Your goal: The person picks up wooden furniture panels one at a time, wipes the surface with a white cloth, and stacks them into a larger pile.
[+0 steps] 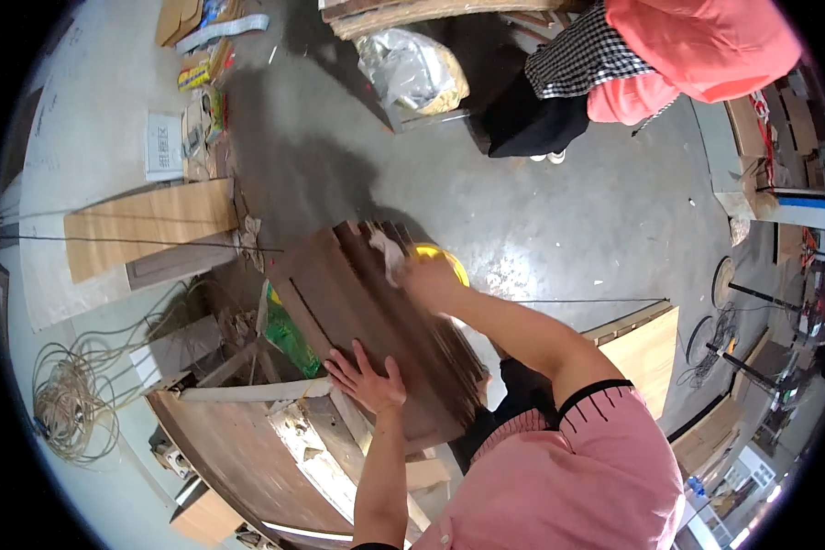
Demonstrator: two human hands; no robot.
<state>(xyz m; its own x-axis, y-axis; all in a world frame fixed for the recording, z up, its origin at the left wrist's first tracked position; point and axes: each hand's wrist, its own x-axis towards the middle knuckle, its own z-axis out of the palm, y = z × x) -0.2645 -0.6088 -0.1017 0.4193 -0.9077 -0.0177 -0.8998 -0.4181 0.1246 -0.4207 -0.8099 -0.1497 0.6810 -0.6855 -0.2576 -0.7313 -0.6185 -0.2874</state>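
In the head view, the left forearm (382,481) rises almost straight from the lower edge, and the left grip (372,387) lies palm down on the top of a stack of brown panels (353,321). Its fingers are spread, pointing up and to the left, and the thumb stands apart on the right side; it holds nothing.

The right arm comes in from the lower right, bent at the elbow below a pink sleeve (614,422) with a black edge. The right forearm (513,335) slants up and to the left, so that the right grip (431,282) is farther from the body than the left one. It is closed on a white cloth (388,255), which sticks out at its left over the stack's far end; blur hides how the single fingers sit.

The stack is in the middle, in front of the body, its layered edges showing on the right. A yellow rim (449,260) shows just beyond the right grip, and a green bag (290,335) lies left of the stack. At the upper right stands a co-worker in a coral top (706,41).
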